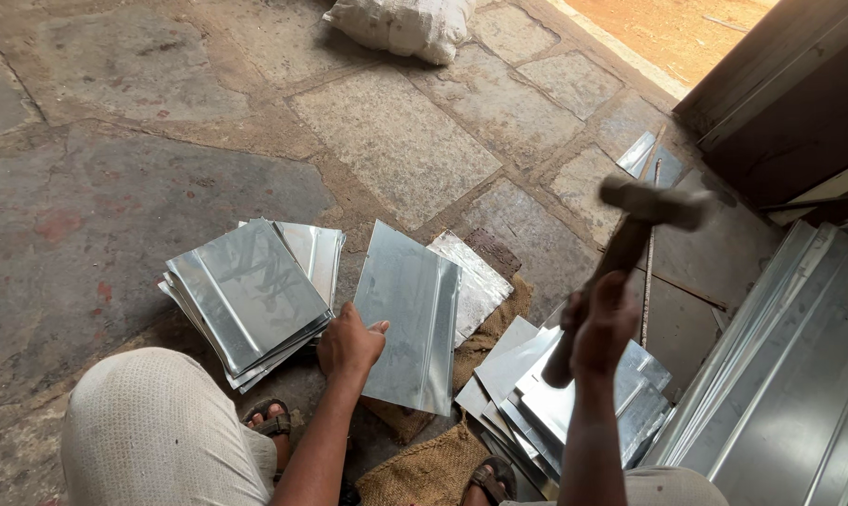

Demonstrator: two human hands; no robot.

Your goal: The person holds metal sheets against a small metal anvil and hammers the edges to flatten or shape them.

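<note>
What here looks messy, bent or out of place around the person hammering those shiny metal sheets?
Nothing looks broken. The stack of metal sheets on the left is fanned out, edges not squared. The left hand holds one ridged sheet over crumpled burlap, while the right hand raises a hammer, blurred. A white sack lies on the stone floor.

Silvery grey metal sheet [410, 314], dark brown wooden mallet [630, 239], tan woven burlap [433, 468], mottled grey-brown stone floor [115, 187], white sack [405, 26].
</note>
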